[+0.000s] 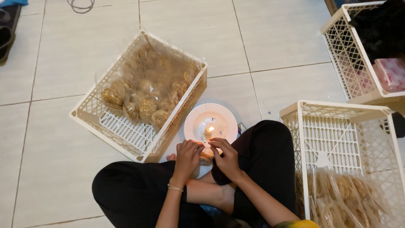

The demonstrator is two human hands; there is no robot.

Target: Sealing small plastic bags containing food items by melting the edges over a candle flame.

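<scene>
Snack packet (206,156), small, clear and mostly hidden, is pinched shut between left hand (188,155) and right hand (225,157) just below a lit candle (209,131) on a white plate (192,122). At ten o'clock, a cream crate (126,135) holds bagged round snacks (147,90); at four o'clock, another crate (337,126) holds more bags (346,198).

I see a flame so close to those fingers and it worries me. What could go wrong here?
Both hands, left hand and right hand, pinch a small snack packet right beside the lit candle on its plate: fingers might get burnt. The plastic could melt too far or catch. The candle stands among knees and crates, so a bump might tip it.
</scene>
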